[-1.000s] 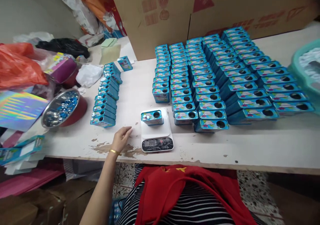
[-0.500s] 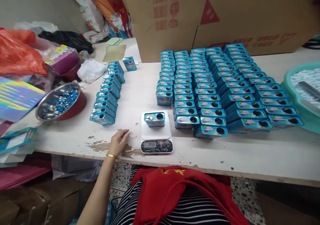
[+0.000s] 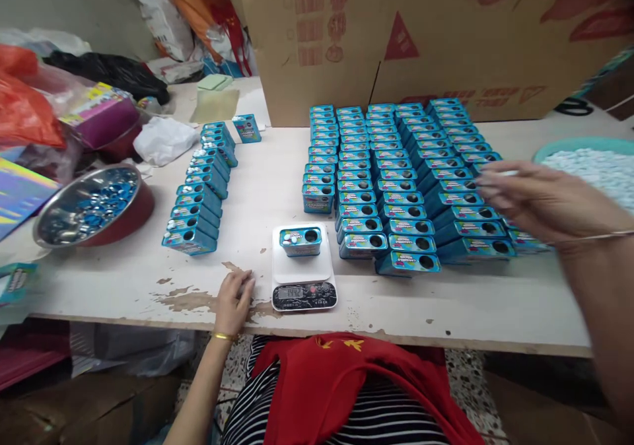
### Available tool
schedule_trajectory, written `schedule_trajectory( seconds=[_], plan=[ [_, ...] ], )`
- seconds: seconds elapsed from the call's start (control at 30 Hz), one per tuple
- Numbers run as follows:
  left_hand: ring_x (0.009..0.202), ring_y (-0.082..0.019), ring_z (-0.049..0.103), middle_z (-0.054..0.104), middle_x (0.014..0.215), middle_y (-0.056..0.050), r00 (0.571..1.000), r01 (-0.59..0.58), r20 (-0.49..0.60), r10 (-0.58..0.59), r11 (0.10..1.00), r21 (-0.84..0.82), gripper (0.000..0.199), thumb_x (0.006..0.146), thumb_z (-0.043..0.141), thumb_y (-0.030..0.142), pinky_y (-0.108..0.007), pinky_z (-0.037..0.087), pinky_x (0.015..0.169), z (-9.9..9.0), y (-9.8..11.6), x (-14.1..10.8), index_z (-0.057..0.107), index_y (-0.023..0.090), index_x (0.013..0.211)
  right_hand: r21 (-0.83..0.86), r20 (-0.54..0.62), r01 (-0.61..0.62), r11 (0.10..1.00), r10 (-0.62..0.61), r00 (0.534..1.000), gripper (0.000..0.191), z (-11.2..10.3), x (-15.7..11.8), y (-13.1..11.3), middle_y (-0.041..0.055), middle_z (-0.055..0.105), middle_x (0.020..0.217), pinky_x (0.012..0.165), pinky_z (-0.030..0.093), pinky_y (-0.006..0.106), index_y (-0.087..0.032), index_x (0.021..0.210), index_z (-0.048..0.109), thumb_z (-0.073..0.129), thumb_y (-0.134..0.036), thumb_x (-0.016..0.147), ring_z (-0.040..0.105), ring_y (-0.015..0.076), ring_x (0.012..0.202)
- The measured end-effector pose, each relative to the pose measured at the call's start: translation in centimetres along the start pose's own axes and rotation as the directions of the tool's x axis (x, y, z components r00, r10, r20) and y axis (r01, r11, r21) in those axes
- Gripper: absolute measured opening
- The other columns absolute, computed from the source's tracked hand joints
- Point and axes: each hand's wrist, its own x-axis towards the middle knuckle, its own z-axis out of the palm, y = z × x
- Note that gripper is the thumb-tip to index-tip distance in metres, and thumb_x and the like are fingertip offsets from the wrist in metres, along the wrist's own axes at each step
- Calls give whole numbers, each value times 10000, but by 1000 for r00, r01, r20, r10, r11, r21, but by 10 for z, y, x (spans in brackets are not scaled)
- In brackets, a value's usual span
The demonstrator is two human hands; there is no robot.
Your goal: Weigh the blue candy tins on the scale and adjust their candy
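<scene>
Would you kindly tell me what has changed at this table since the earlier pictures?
The right hand has come into view at the right, over the rows of tins; it seems to pinch a small white piece, though blur leaves this unsure. The left hand stays resting on the table, and the single tin remains on the scale.
</scene>
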Motion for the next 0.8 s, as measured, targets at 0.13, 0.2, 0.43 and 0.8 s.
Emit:
schedule_trajectory(
  seconds=[0.13, 0.2, 0.43, 0.8],
  plan=[
    [993, -215, 527, 567, 1026, -92, 995, -88, -33, 92, 991, 103, 274, 893, 490, 342, -379, 442, 888, 8, -3, -12, 594, 178, 1085, 166, 525, -93, 982, -8, 851, 201, 95, -25, -36, -10, 532, 651, 516, 355, 226, -151, 925, 602, 682, -267, 782, 478, 65, 547],
    [986, -222, 524, 562, 1039, -100, 991, -118, -43, 125, 982, 144, 274, 888, 498, 329, -389, 440, 883, 11, -4, -14, 592, 172, 1093, 80, 621, 66, 995, -102, 777, 142, 136, -35, -48, -22, 521, 632, 526, 366, 219, -140, 901, 600, 631, -244, 809, 468, 74, 546],
    [972, -232, 528, 566, 1027, -102, 988, -122, -71, 135, 981, 153, 265, 885, 500, 322, -391, 446, 856, 13, -5, -15, 592, 176, 1085, -263, 705, 595, 759, -270, 656, 148, 189, -46, -48, 45, 593, 864, 733, 389, 256, -135, 892, 636, 554, -44, 809, 520, 131, 780],
    [974, -234, 528, 567, 1035, -96, 991, -101, -72, 110, 987, 126, 264, 876, 503, 328, -391, 442, 858, 14, -5, -15, 594, 195, 1086, -379, 749, 646, 663, -190, 634, 244, 191, -50, -45, 93, 539, 991, 767, 407, 279, -138, 1021, 642, 530, -50, 823, 519, 175, 859]
  ],
)
